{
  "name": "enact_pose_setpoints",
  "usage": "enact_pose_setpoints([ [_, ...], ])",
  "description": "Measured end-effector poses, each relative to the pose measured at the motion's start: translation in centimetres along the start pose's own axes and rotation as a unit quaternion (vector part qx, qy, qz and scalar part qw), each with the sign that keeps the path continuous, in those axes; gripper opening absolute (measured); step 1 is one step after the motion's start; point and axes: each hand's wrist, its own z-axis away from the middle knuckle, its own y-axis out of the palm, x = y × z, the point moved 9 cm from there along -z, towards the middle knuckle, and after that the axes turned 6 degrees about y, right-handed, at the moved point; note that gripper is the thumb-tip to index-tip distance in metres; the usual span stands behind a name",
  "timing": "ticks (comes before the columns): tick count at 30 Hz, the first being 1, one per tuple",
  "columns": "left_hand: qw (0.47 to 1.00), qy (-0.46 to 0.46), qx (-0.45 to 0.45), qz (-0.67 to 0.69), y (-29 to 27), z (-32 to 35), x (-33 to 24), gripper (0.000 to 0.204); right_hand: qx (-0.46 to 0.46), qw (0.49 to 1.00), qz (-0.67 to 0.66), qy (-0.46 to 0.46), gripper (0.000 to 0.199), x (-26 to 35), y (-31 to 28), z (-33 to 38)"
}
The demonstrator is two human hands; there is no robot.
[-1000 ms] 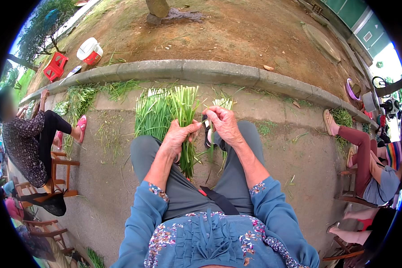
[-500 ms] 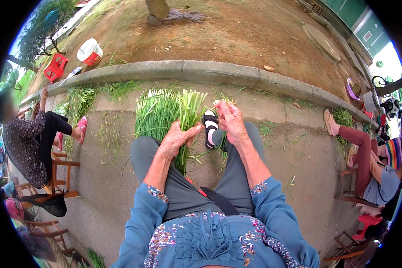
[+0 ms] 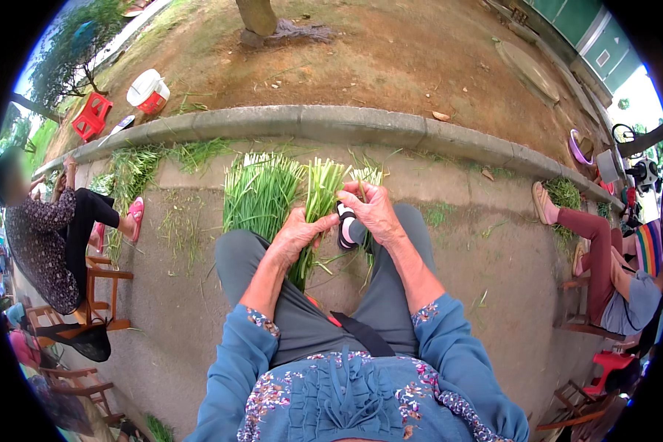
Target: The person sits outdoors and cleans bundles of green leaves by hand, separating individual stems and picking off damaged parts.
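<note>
Stalks [image 3: 323, 184] gathered in a slim green bunch fill the left hand [image 3: 297, 231], held between the knees with their pale ends pointing away from the body and their leafy ends hanging toward the lap. The left hand is closed round the bunch, its thumb lying across the front. The right hand [image 3: 371, 212] is at the bunch's right edge, fingers bent and thumb and forefinger close together — whether a single stalk is pinched there, I cannot tell.

Just left of the bunch, a broad heap of greens [image 3: 261, 195] lies on the pavement [image 3: 493, 309], its pale ends lined up toward the stone curb [image 3: 300, 121]. A smaller bundle [image 3: 370, 175] shows partly behind the right hand, near a foot in a black sandal [image 3: 344, 214].

Beyond the curb, on bare soil, are a red stool [image 3: 91, 116] and a red bucket with a white lid [image 3: 148, 92]. To the left, a co-worker in a dark patterned top [image 3: 44, 236] sits on a wooden chair [image 3: 109, 295]; to the right — well apart — sits another person in dark red trousers [image 3: 588, 237], with more greens [image 3: 563, 194] by the feet.
</note>
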Motion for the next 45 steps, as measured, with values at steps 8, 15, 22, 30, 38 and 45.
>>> enact_pose_setpoints([
  [8,0.994,-0.022,-0.033,0.106,0.0,0.2,-0.3,0.025,-0.005,0.999,-0.036,0.019,0.013,-0.7,-0.5,-0.1],
  [15,0.986,-0.030,-0.045,0.158,-0.2,-0.3,0.6,0.024,-0.005,0.998,-0.064,0.002,0.013,0.5,0.4,0.3],
  [22,0.984,-0.002,-0.055,0.171,-0.7,-0.3,-0.3,0.025,0.004,0.993,-0.118,0.000,0.014,0.0,-0.3,0.2],
  [30,0.978,-0.028,-0.126,0.162,-4.0,-0.4,0.9,0.035,-0.058,0.969,-0.239,-0.003,0.011,0.0,-2.9,-0.1],
  [38,0.971,0.049,-0.206,0.108,-7.0,-0.2,0.0,0.028,-0.070,0.947,-0.312,-0.009,0.011,-0.2,-4.5,-0.1],
  [45,0.964,0.091,-0.218,0.121,-8.1,0.1,-0.4,0.024,-0.071,0.964,-0.257,0.006,0.011,-0.3,-4.4,-0.2],
])
